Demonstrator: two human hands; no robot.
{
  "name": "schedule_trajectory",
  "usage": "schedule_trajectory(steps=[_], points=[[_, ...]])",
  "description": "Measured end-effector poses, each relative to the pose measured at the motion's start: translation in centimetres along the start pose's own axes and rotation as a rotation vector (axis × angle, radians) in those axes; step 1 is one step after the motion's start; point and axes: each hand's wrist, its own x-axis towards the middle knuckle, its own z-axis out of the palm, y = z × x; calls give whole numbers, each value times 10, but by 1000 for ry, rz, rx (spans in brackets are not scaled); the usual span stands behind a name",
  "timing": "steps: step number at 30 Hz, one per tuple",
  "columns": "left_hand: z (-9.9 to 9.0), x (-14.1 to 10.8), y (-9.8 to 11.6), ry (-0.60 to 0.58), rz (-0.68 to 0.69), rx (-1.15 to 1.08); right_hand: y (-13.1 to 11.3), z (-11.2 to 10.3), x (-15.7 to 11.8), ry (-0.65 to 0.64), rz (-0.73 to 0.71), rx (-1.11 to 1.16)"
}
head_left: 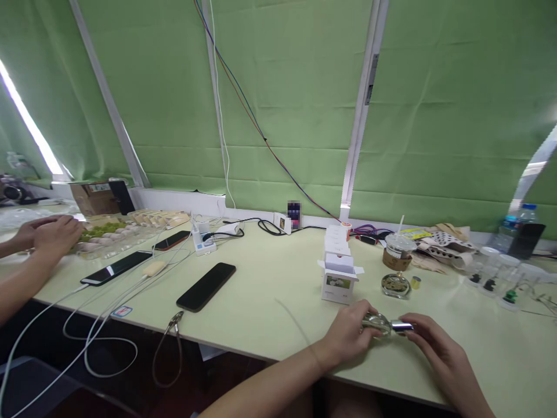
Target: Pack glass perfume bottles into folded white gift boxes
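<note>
Near the table's front edge, my left hand [351, 332] is closed around a small clear glass bottle [379, 324] lying on its side. My right hand [429, 342] pinches a shiny silver cap [401, 327] at the bottle's neck end; whether cap and bottle touch is hard to tell. Just behind my hands stands an open white box [337, 284] with a flower picture, its flaps spread. A round glass bottle [395, 285] with gold-coloured content stands to the right of it, beside a small gold cap [415, 283].
More white boxes [337, 241] line up behind the open one. A cup [398, 251] and clear containers [516, 281] stand right. Phones [206, 287], cables and pliers [175, 319] lie left. Another person's hands [56, 232] are beside a tray [102, 247] at far left.
</note>
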Motion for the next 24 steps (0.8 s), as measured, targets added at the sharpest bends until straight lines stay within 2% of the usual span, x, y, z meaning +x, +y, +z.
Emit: schedule_trajectory(steps=[9,20,24], points=[[-1,0,-3,9,-3,11,-8,4,0,-29,-5,31],[-1,0,1,7,-6,-27,1,10,0,-19,-33,-48],[-1,-1,4,8,-54,-79,8,11,-2,-9,-12,-50]])
